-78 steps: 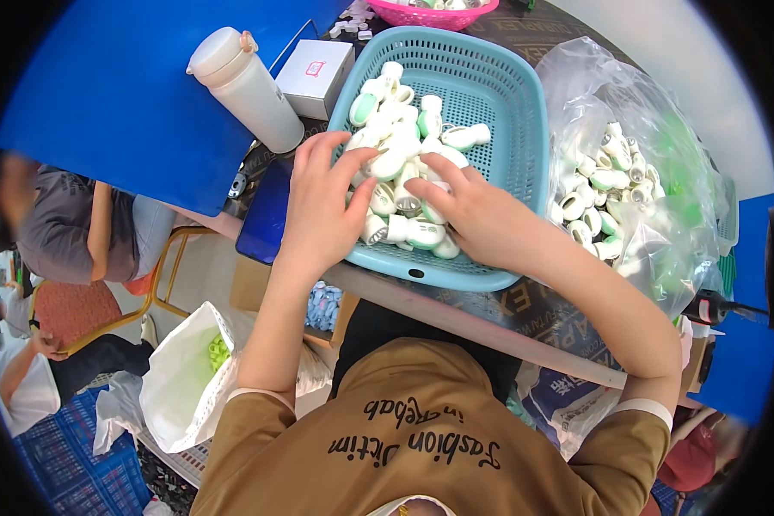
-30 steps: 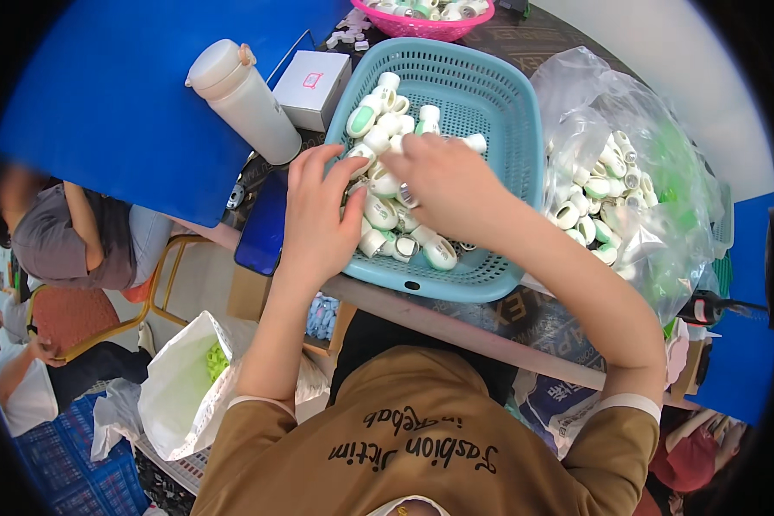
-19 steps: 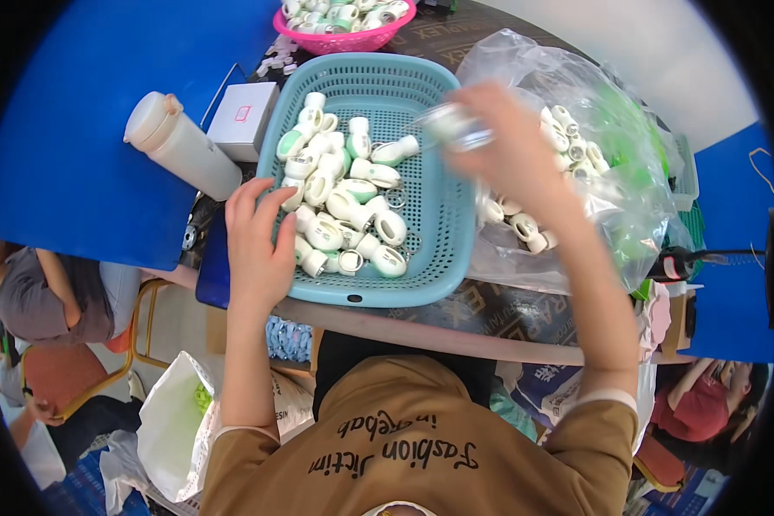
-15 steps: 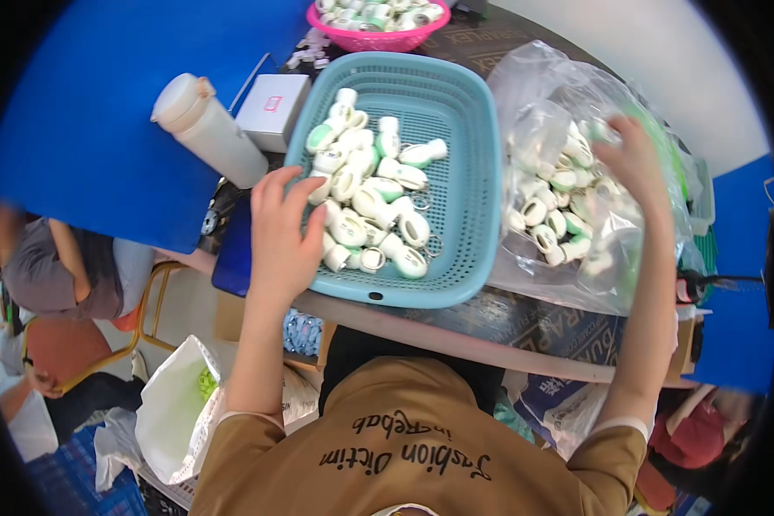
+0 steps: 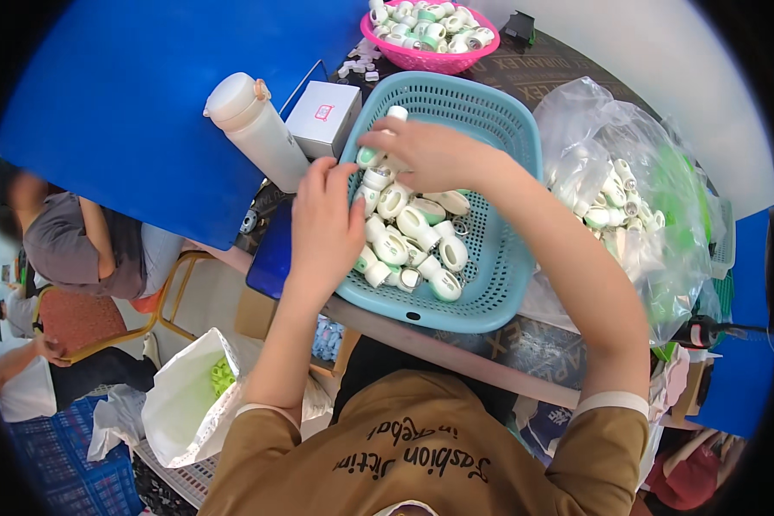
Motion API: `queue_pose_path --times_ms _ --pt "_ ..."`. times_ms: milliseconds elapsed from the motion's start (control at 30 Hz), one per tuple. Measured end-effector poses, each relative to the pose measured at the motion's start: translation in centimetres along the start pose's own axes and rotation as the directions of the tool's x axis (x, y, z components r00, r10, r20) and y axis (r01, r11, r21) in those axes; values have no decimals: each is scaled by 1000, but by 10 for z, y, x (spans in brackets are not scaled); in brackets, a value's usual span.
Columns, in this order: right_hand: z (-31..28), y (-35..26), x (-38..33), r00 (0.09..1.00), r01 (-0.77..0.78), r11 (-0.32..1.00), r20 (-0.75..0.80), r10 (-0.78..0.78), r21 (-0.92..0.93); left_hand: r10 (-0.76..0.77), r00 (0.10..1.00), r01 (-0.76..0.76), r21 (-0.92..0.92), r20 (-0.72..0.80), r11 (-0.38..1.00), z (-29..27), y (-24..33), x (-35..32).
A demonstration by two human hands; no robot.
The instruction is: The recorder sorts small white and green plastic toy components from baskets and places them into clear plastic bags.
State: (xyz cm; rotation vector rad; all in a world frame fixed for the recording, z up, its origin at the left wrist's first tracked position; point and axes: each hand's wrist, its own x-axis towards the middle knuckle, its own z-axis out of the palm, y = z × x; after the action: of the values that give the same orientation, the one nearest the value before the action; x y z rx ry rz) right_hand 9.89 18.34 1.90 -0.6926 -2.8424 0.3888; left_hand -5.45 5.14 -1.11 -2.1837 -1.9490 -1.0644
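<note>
A blue-green plastic basket (image 5: 503, 258) stands on the table in front of me. Heaped along its left side are small white-and-green plastic pieces (image 5: 393, 245), with oval openings and some metal rings. At the basket's left rim is my left hand (image 5: 325, 228), its fingers spread and nothing seen in them. My right hand (image 5: 434, 156) reaches across the basket from the right, over the far left part of the heap. Its fingers stretch apart among the pieces and cover some of them. To the right, a clear plastic bag (image 5: 589, 116) contains more such pieces.
Beyond the basket is a pink bowl (image 5: 430, 60) full of similar pieces. A white bottle (image 5: 262, 133) and a white box (image 5: 324, 119) stand left of the basket. Below the table edge sits a white sack (image 5: 181, 404). A seated person (image 5: 82, 236) is at far left.
My right hand has moved left from the plastic bag to the heap in the basket. My left hand stays by the left rim. The whole view has shifted somewhat.
</note>
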Motion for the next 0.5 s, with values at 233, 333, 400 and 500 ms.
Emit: queue_pose_path --times_ms 233,333,400,500 --pt "20 16 18 953 -123 952 299 34 282 -7 999 7 -3 38 1000 -1 0 5" --pt "19 16 12 952 -101 951 308 6 293 -26 999 27 -16 44 1000 -4 3 4" --pt "10 13 -1 933 -169 933 356 47 318 -26 999 27 -24 41 999 -5 3 2" --pt "-4 9 -28 968 -194 892 225 108 408 -33 999 34 -25 43 999 -8 9 0"
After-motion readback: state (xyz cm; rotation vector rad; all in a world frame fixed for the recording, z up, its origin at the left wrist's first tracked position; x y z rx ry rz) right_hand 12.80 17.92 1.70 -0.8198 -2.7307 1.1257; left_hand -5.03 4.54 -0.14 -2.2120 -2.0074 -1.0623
